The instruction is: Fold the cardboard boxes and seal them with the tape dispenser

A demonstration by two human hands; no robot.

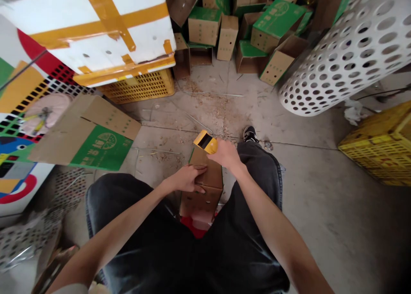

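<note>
Between my knees stands a closed cardboard box point(210, 174), brown on top with a green strip along its far left edge. My left hand point(188, 178) rests on its left side and top, fingers and thumb stretched apart and touching the cardboard. My right hand point(226, 155) is wrapped round a yellow hand tool point(205, 141) with a dark panel. The tool is over the far end of the box; whether it touches the cardboard I cannot tell. Part of its body is hidden by the hand. Something red point(194, 227) shows below the box.
An open green-and-brown carton point(102, 144) lies at the left. Behind it, a taped white foam box point(105, 33) sits on a yellow crate point(138, 86). Several cartons point(205, 26) are piled at the back. At the right are a perforated white basket point(340, 67) and another yellow crate point(382, 144).
</note>
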